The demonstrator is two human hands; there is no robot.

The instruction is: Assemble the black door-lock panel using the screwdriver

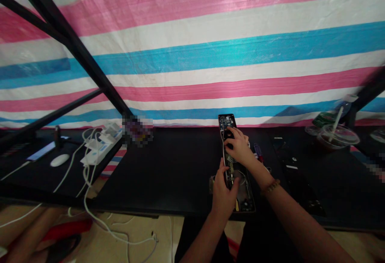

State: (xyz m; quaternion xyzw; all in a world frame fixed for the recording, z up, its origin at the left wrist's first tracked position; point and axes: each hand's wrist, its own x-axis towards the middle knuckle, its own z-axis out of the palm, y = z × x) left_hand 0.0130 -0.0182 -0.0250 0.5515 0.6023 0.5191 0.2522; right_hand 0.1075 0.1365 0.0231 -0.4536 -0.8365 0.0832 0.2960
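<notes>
A long, narrow opened electronic device [237, 174] with exposed circuit boards and wires lies lengthwise on a black table [168, 166]. My left hand [223, 191] grips its near left edge, thumb and fingers wrapped round the side. My right hand [239, 144] rests on the upper part of the device, fingers curled down onto the components; what the fingertips press is too small to make out. A beaded bracelet [270, 186] circles my right wrist. A small blue and red tool [258, 151] lies just right of that hand.
White power strips with cables [99, 144] and a white mouse [59, 160] sit at the left. A lidded plastic cup with a straw [338, 136] stands at the far right. Dark parts [290, 162] lie right of the device. A striped tarp [192, 54] hangs behind. Black frame bars [72, 42] cross the left.
</notes>
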